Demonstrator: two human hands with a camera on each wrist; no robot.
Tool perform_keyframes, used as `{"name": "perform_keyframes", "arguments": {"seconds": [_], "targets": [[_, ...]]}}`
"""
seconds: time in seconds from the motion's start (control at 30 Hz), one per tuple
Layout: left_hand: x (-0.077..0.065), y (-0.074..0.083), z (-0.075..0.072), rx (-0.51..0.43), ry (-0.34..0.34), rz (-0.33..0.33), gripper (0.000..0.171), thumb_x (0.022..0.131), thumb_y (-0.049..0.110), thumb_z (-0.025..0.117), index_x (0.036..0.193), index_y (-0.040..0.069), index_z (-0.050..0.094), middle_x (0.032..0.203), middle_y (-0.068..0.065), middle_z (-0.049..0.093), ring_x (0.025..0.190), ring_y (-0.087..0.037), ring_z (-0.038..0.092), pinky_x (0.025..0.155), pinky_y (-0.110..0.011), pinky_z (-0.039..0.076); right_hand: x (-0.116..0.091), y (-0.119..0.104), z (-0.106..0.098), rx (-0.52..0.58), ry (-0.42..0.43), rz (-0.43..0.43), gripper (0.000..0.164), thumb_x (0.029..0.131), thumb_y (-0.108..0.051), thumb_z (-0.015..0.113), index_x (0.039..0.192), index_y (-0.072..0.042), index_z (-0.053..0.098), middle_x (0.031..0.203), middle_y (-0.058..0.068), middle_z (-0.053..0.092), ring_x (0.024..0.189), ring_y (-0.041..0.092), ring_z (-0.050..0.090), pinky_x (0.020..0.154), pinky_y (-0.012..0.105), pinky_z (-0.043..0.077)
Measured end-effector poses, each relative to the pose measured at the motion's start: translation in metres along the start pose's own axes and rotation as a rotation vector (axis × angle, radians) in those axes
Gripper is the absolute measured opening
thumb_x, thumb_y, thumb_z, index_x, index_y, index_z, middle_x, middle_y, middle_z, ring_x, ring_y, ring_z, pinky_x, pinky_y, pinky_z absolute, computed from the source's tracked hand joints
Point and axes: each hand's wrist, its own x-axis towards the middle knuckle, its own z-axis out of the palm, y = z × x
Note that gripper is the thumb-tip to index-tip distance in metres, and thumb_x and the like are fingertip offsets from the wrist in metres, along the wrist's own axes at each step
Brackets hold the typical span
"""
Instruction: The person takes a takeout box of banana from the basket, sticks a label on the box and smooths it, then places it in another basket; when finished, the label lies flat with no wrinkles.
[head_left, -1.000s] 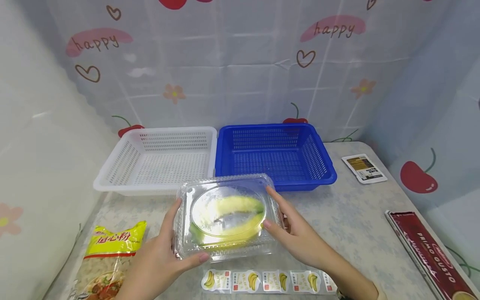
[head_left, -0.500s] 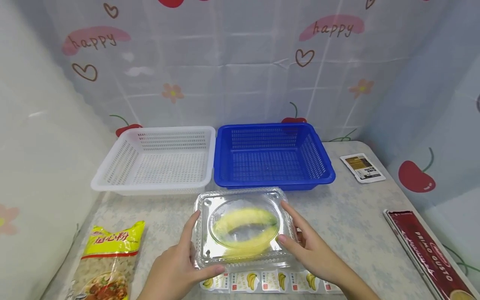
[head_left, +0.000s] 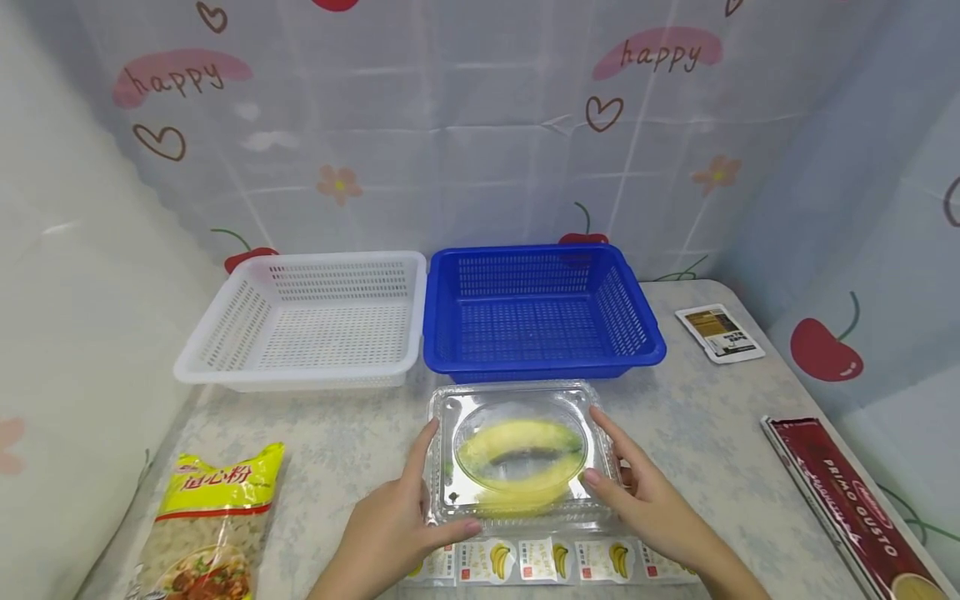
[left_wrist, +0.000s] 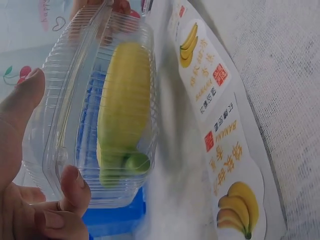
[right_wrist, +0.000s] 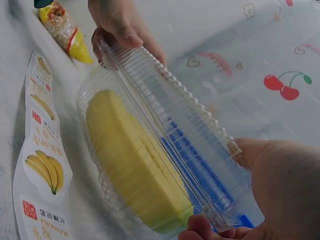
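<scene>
A clear plastic clamshell box [head_left: 517,460] with its lid down is held between both hands, over the table's front middle. Inside lie yellow bananas [head_left: 525,435] with greenish ends, one end and stem showing in the left wrist view. My left hand [head_left: 393,525] grips the box's left end, thumb along the front edge of the lid. At the opposite end, my right hand [head_left: 652,504] holds it with thumb on top and fingers tucked at the side. A strip of banana labels [head_left: 547,562] lies below and in front of the box, partly covered by it and the hands.
Behind stand a white basket [head_left: 187,367] and a blue basket [head_left: 543,368], side by side. A yellow-topped food bag [head_left: 213,521] lies front left. On the right are a small flat packet [head_left: 720,333] and a long red Primo Gusto pack [head_left: 855,508].
Both hands have carried the box rightward and slightly toward the front, away from the blue basket's near edge. Its lid appears more level. The head view has shifted slightly.
</scene>
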Motion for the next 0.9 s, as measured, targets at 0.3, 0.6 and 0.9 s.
{"name": "perform_keyframes", "arguments": {"seconds": [0.3,0.6,0.9], "targets": [[0.020,0.004,0.015,-0.014,-0.041,0.038,0.120,0.071,0.074,0.070,0.159,0.037,-0.002,0.060,0.011,0.049,0.046,-0.005,0.041,0.042,-0.025,0.039,0.003,0.016,-0.012,-0.024,0.025,0.016,0.071,0.101,-0.018,0.057,0.158,-0.034,0.018,0.088,0.008,0.037,0.059,0.001,0.040,0.047,0.026,0.043],[0.034,0.006,0.026,-0.037,-0.043,0.048,0.121,0.071,0.074,0.071,0.160,0.036,-0.001,0.061,0.009,0.051,0.048,-0.007,0.044,0.043,-0.027,0.040,0.006,0.027,-0.022,-0.021,0.049,0.064,0.066,0.103,-0.021,0.055,0.157,-0.037,0.021,0.097,0.011,0.041,0.058,0.002,0.041,0.047,0.026,0.044],[0.042,0.008,0.031,-0.034,-0.036,0.059,0.120,0.072,0.074,0.069,0.160,0.033,0.000,0.061,0.009,0.051,0.047,-0.008,0.045,0.044,-0.027,0.040,0.009,0.028,-0.026,-0.019,0.061,0.069,0.061,0.105,-0.024,0.050,0.158,-0.034,0.020,0.105,0.016,0.046,0.061,0.011,0.050,0.050,0.030,0.048]]}}
